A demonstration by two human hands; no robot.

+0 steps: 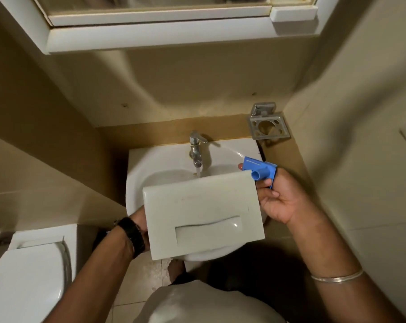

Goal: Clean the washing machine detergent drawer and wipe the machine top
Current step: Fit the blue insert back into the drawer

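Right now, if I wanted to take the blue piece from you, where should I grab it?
Probably the short round tube sticking out of the blue piece, coming from the sink side. The right hand already pinches the flat plate's edges, so those are taken, while the tube points out free and is round enough to pinch. The left hand is busy holding the drawer.
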